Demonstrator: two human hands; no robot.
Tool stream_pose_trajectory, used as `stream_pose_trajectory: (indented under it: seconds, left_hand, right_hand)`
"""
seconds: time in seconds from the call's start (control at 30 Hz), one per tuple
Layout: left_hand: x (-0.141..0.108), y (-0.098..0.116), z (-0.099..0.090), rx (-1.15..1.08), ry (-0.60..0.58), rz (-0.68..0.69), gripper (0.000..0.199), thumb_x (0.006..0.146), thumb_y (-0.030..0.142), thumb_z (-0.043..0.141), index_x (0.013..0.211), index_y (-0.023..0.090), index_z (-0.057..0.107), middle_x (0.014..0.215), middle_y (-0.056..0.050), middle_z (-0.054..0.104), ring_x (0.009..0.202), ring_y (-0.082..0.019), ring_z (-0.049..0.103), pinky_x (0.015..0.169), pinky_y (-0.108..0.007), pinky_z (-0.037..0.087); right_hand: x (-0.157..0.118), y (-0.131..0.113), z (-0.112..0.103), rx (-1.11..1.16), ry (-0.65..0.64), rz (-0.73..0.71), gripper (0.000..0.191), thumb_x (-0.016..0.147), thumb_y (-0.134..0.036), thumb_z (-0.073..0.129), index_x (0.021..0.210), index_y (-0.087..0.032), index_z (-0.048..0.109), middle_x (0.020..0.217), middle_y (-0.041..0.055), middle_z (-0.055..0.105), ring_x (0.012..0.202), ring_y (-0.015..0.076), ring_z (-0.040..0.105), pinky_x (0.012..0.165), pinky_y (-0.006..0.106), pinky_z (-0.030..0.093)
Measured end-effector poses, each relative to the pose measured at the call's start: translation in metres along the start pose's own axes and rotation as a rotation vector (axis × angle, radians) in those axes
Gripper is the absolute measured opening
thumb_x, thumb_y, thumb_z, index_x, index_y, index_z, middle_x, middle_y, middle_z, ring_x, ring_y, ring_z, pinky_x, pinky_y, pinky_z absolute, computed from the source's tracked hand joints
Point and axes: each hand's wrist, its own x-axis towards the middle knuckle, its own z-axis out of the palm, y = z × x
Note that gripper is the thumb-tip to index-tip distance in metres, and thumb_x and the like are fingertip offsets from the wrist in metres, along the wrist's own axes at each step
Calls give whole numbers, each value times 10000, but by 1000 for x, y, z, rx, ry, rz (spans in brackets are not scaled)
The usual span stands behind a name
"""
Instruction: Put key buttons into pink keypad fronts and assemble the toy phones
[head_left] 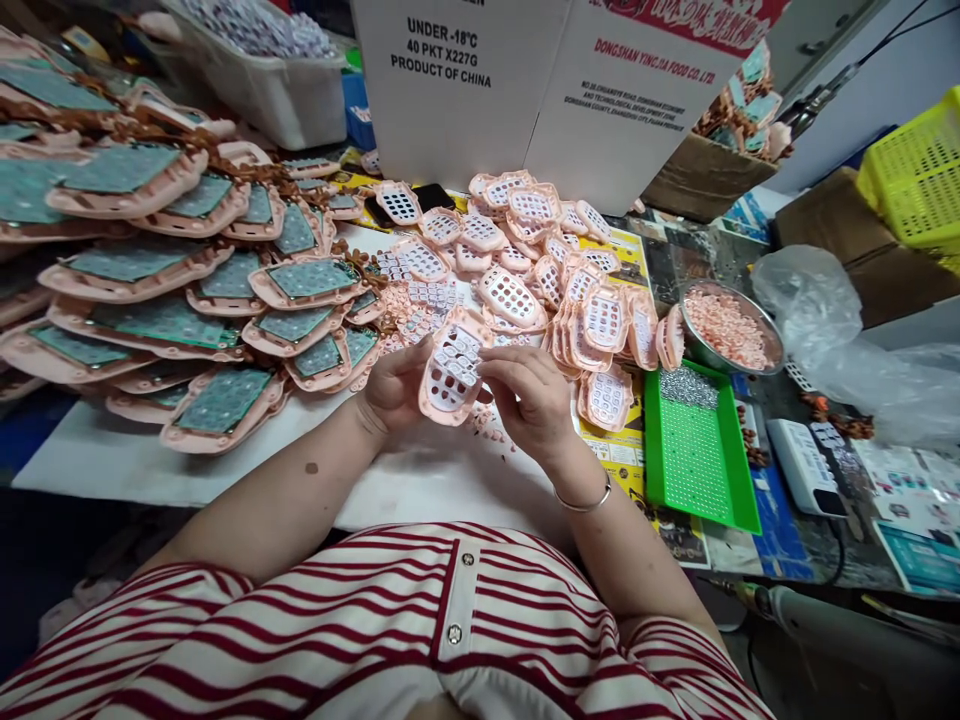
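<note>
My left hand (397,388) grips the left edge of a pink plastic shell (448,405), tilted up in front of my chest. Rows of dark holes show in the shell's white face. A white button strip (459,352) lies across its upper middle, over some of the holes. My right hand (531,398) is closed at the shell's right side, its fingertips pinching the end of that strip. Loose white button strips (433,294) and small pink pieces (409,318) lie just behind my hands. A pile of similar pink shells (514,295) spreads beyond them.
Stacked shells with green circuit boards (225,400) fill the left side. On the right are a green tray (701,470) with small metal parts, a metal bowl (772,350) of pink pieces and a white box-shaped device (804,465). A large carton (480,120) stands behind.
</note>
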Motion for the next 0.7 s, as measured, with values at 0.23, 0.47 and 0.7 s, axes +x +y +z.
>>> stream_pose_trajectory:
  seconds: [0.23, 0.47, 0.7]
  left_hand:
    - [-1, 1, 3, 6, 44, -53, 319, 843, 372, 603, 1021, 119, 683, 865, -98, 752, 740, -278, 724, 675, -417, 590]
    - [1, -3, -4, 48, 76, 16, 290, 779, 317, 664, 999, 128, 682, 853, -87, 753, 740, -244, 721, 696, -360, 587]
    - [1, -2, -5, 52, 58, -25, 321, 788, 328, 641, 1040, 131, 667, 863, -87, 737, 721, -244, 712, 683, -383, 579]
  right_hand:
    - [-2, 2, -2, -89, -62, -79, 203, 954, -109, 501, 1040, -195, 664, 1130, 93, 748, 1090, 186, 690, 901, 379, 584]
    - [1, 9, 0, -93, -196, -79, 213, 956, -115, 482, 1046, -183, 663, 1172, 102, 735, 1163, 206, 650, 983, 410, 542]
    - [10, -16, -19, -207, -481, 10, 354, 911, -158, 519, 1248, -138, 625, 1387, 124, 621, 1302, 283, 528, 1102, 474, 421]
